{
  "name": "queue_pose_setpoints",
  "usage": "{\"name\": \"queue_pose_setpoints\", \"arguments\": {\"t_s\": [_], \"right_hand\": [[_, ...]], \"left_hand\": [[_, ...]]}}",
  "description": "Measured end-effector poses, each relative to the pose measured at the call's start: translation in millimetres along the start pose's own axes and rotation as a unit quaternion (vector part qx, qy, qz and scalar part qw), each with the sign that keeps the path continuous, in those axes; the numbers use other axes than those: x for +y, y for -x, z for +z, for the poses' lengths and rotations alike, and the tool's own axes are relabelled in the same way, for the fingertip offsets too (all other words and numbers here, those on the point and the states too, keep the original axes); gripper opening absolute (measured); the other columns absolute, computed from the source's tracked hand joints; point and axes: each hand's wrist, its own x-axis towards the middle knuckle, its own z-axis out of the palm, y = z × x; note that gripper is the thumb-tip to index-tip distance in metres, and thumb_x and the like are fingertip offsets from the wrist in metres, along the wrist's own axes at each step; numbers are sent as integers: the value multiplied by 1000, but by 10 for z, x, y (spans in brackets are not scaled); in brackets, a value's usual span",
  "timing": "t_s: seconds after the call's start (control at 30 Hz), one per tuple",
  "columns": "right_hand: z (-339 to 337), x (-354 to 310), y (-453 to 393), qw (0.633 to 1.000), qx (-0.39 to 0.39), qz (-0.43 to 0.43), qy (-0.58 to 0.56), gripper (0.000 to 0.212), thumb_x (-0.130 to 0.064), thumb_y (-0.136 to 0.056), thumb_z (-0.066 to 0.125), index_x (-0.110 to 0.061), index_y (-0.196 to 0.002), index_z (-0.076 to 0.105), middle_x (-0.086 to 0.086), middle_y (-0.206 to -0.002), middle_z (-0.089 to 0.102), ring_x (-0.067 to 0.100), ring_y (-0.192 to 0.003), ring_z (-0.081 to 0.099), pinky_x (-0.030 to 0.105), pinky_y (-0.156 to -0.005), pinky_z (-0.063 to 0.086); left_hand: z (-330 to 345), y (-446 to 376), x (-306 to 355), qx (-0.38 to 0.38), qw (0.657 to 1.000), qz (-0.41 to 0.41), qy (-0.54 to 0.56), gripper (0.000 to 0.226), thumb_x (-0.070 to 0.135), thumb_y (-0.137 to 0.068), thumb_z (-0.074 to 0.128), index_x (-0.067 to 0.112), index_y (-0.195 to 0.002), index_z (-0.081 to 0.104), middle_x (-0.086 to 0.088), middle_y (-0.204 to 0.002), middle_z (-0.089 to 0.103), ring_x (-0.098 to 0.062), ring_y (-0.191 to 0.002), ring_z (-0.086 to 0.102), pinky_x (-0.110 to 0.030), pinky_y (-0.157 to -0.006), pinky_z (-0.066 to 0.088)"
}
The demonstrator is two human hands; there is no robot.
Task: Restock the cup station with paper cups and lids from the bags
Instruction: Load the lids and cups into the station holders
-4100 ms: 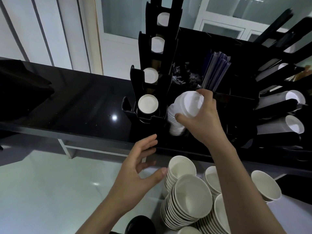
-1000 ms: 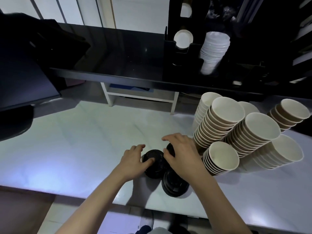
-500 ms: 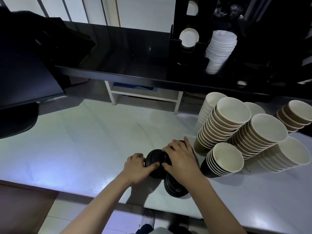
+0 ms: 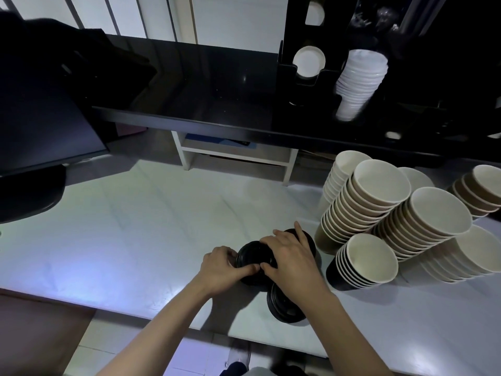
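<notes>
Two hands are working near the front edge of a pale counter [image 4: 113, 240], which is showing faint grey veins and a soft blue reflection of light. The left hand [image 4: 221, 265] is curling its fingers around the left side of a stack of black lids [image 4: 253, 255], with the thumb pressing on the front rim. The right hand [image 4: 288, 256] is lying over the right side of the same stack, its fingers bent and gripping it, with one finger reaching to a second black lid stack [image 4: 307, 237] behind. A third black lid stack [image 4: 284, 308] is lying on its side just in front of the right wrist, close to the front edge.

Toward the right edge of the counter, several stacks of paper cups [image 4: 379, 202] are leaning together, cream inside and brown or dark outside.

Behind the counter a glossy black shelf [image 4: 189, 85] is running across, higher up. On its right end a black cup dispenser [image 4: 303, 63] is holding a white cup bottom in a round opening, and a stack of white lids [image 4: 357, 82] is standing just beside it. A dark monitor [image 4: 40, 126] is standing at the left. White wall panels are showing at the back, and a white low shelf [image 4: 233, 156] is standing under the black one.

I am seeing no readable writing or brand.
</notes>
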Motion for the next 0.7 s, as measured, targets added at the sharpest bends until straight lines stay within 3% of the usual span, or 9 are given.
{"name": "queue_pose_setpoints", "arguments": {"t_s": [0.13,0.23,0.37,0.5,0.57,0.63,0.7], "right_hand": [[-14,9,-24,1000,10,4,-10,49,-36,-92,67,-26,-139,57,-2,-143,58,12,-142,42,36,-127,-13],[-15,-1,-21,999,23,8,-21,47,-33,-90,69,-23,-135,59,-1,-137,61,14,-136,48,35,-128,-8],[-18,-28,-18,998,44,18,-37,46,-29,-91,69,-23,-136,58,-6,-129,64,14,-128,54,34,-129,-1],[-66,-75,-6,996,41,23,-73,63,-37,-90,67,-30,-148,44,-11,-137,55,10,-134,45,29,-127,-5],[-109,-124,5,994,38,21,-102,76,-45,-86,70,-35,-152,35,-12,-139,46,10,-135,40,31,-128,6],[-192,-180,8,987,46,32,-148,86,-49,-80,76,-40,-152,29,-13,-141,36,11,-132,36,32,-120,28],[-298,-231,-13,981,53,47,-183,94,-49,-76,80,-44,-151,24,-16,-145,30,13,-132,37,33,-113,38]], "left_hand": [[-17,-1,-18,-14,995,-15,94,92,72,-43,82,23,-114,49,2,-108,66,-12,-102,65,-33,-89,55],[3,-1,-12,1,990,8,141,89,52,-59,91,24,-130,45,3,-114,64,-11,-105,64,-35,-97,54],[-33,8,70,34,987,56,144,102,44,-59,86,29,-148,37,12,-115,55,-16,-109,63,-36,-102,52],[-87,47,163,76,981,93,151,100,39,-59,83,30,-148,38,3,-124,56,-14,-111,61,-31,-99,52],[-135,60,221,95,977,110,157,101,40,-58,81,31,-149,38,2,-127,56,-14,-115,60,-32,-99,52],[-191,87,307,106,972,124,170,101,38,-59,82,32,-149,37,4,-129,55,-11,-116,59,-33,-100,54],[-239,122,409,113,967,138,183,99,38,-62,86,35,-148,38,6,-131,54,-9,-117,59,-35,-100,55]]}}
